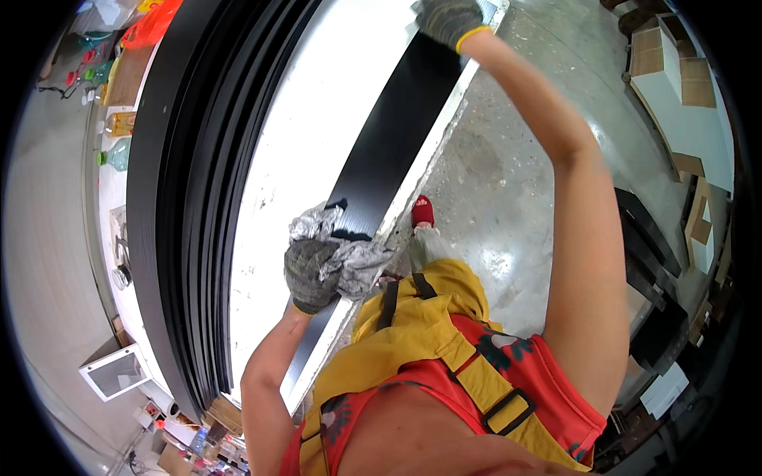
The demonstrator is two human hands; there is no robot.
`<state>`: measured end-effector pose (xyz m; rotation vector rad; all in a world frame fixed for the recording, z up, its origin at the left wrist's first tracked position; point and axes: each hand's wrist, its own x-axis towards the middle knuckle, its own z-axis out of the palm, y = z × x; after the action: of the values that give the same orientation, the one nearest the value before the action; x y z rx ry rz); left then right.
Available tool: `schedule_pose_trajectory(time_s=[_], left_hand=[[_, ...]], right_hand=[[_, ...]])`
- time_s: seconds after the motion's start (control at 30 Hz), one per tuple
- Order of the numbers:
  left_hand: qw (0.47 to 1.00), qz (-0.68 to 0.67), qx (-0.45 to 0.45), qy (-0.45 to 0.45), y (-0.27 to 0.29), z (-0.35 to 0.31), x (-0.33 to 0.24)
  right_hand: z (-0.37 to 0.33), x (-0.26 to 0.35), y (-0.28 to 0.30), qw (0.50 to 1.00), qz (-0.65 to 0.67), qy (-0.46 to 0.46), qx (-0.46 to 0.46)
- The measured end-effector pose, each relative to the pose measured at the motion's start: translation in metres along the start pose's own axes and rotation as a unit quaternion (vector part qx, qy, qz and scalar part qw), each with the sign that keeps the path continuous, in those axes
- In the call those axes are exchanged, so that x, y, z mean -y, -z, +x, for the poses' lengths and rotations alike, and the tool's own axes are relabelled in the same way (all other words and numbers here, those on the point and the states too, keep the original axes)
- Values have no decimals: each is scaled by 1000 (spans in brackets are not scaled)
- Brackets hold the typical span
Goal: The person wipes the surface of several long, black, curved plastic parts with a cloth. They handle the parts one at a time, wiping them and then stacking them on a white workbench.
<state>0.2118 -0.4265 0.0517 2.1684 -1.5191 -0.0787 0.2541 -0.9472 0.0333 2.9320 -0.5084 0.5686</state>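
A long black board [389, 135] lies on a white work table [298, 111], along its right edge. My left hand [311, 274], in a dark knitted glove with a yellow cuff, is closed on a crumpled grey rag [357, 266]. The rag rests on the near part of the board, and a bunched piece of it spreads ahead of the fingers. My right hand [451, 24], gloved the same way, is stretched out over the board's far end. Its fingers are smeared and partly cut off by the picture's top, so their grip is unclear.
Several black boards [198, 198] stand packed along the table's left side. Beyond them a shelf holds bottles [117, 155] and a white-framed box [115, 371]. On the right, cardboard-and-white boxes [675, 87] and dark panels [655, 278] stand on the concrete floor [500, 174].
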Motion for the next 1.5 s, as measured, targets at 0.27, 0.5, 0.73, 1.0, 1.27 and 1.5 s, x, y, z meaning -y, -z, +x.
schedule_pose_trajectory(time_s=[0.27,0.5,0.73,1.0,1.27,1.5], left_hand=[[999,-37,22,25,-2,3,4],[998,-36,36,27,-5,2,6],[999,-29,25,22,-5,8,3],[998,-19,31,43,-11,-6,4],[985,-14,-65,161,-21,-20,6],[856,9,-289,428,-39,3,3]], right_hand=[[77,-152,-79,972,-116,-154,-137],[53,-116,-22,964,157,-206,60],[27,-128,4,957,135,-240,94],[-36,-151,37,927,213,-299,69],[-70,-116,0,959,132,-237,-79],[-195,84,71,969,235,-73,40]])
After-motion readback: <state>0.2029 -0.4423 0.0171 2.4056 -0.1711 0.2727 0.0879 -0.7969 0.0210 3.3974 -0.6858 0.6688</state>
